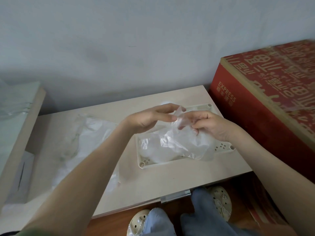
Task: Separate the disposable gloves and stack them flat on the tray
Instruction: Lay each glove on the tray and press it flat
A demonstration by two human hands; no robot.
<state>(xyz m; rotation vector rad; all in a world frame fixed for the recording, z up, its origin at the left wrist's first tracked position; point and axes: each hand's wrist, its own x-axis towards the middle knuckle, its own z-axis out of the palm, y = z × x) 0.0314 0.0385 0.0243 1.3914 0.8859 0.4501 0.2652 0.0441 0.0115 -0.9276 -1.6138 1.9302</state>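
A thin clear plastic glove hangs between both hands above the cream tray. My left hand pinches its upper edge with thumb and fingers. My right hand grips the same glove from the right with curled fingers. The glove's lower part drapes onto other clear gloves lying in the tray. A loose pile of more clear gloves lies on the tabletop to the left of the tray, partly hidden by my left forearm.
The tray sits on a low pale wooden table against a grey wall. A big red cardboard box stands close on the right. A pale board and plastic wrap sit at the left. My knees and shoes are below the table's front edge.
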